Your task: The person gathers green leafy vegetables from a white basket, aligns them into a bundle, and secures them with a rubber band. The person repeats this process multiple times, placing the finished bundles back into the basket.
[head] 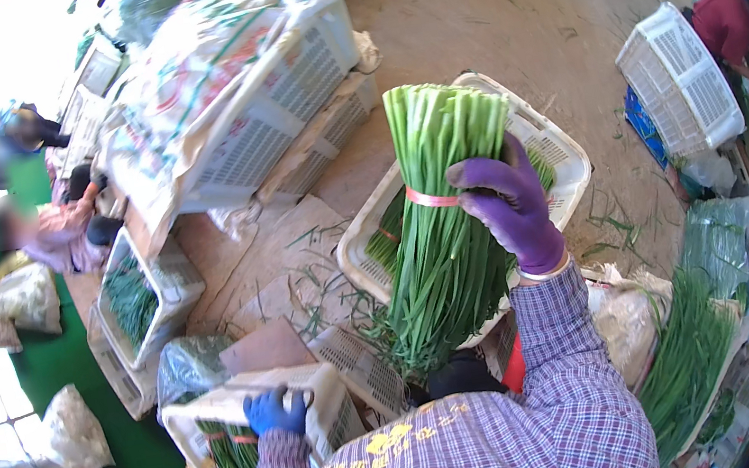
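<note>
My right hand (514, 207), in a purple glove, holds up a thick bundle of long green leaves, likely garlic chives (448, 245). A pink band (432, 197) ties it, with the pale cut ends at the top. Below the bundle is a white plastic crate (572, 184) with more banded bundles (385, 236) in it, partly covered. My left hand (276, 411), in a blue glove, is at a second white crate (328, 391) close to my body; whether it grips the rim is unclear. Banded green bundles (231, 462) stand in that crate.
Large white crates (271, 112) under woven sacks stand ahead. Another crate (133, 304) of greens is at left. Loose chives (685, 348) lie at right. One person (58, 228) sits at left; another (726, 26) bends beside a crate (679, 76). Leaf scraps litter the floor.
</note>
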Action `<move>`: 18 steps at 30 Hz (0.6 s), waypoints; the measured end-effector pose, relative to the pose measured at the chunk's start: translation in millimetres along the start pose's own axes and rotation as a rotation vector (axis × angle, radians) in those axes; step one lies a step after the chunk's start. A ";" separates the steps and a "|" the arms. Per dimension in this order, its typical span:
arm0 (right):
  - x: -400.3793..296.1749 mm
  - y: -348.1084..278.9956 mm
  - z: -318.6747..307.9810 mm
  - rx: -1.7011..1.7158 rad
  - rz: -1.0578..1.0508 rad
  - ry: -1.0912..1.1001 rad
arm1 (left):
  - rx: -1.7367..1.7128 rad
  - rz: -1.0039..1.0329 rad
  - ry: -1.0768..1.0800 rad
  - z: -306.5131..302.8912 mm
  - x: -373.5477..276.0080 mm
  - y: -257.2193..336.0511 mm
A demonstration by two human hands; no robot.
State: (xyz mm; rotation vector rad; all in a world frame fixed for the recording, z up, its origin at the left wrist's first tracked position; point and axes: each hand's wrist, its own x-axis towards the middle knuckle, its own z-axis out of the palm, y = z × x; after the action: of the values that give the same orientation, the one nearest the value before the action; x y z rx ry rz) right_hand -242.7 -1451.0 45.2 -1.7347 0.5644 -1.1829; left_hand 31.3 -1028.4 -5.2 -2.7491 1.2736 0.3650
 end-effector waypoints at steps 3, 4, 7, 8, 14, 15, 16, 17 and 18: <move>-11.1 -79.5 30.3 0.036 -0.084 -0.178 | -1.004 -0.295 -0.197 -34.6 13.5 31.5; -14.8 -101.9 40.4 -0.012 -0.168 -0.213 | -1.227 -0.184 -0.312 -67.2 15.1 54.4; -39.8 -160.3 83.5 -0.018 -0.277 -0.316 | -1.042 0.466 -0.041 -83.9 0.8 96.8; -44.2 -180.4 99.9 -0.024 -0.291 -0.412 | -1.273 0.426 -0.232 -107.0 -16.7 111.5; -80.6 -202.4 158.6 0.764 0.096 -0.765 | -1.793 0.218 -0.466 -123.0 -91.4 67.5; -63.7 -204.4 156.2 0.790 0.104 -0.938 | -1.796 0.225 -0.439 -121.5 -96.8 60.4; -69.2 -182.1 145.6 0.740 0.470 -0.799 | -1.803 0.246 -0.420 -121.2 -99.4 57.6; -73.5 -181.2 146.1 0.641 0.449 -0.837 | -1.874 0.264 -0.449 -126.2 -104.7 56.7; -77.0 -183.3 147.3 0.541 0.425 -0.871 | -1.868 0.272 -0.405 -134.4 -110.9 56.7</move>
State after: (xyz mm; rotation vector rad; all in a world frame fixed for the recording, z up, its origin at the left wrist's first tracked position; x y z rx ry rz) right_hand -166.8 -1242.7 155.0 -1.3748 0.0468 -0.1788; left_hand -57.2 -1007.4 153.9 -2.7886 1.3908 3.2613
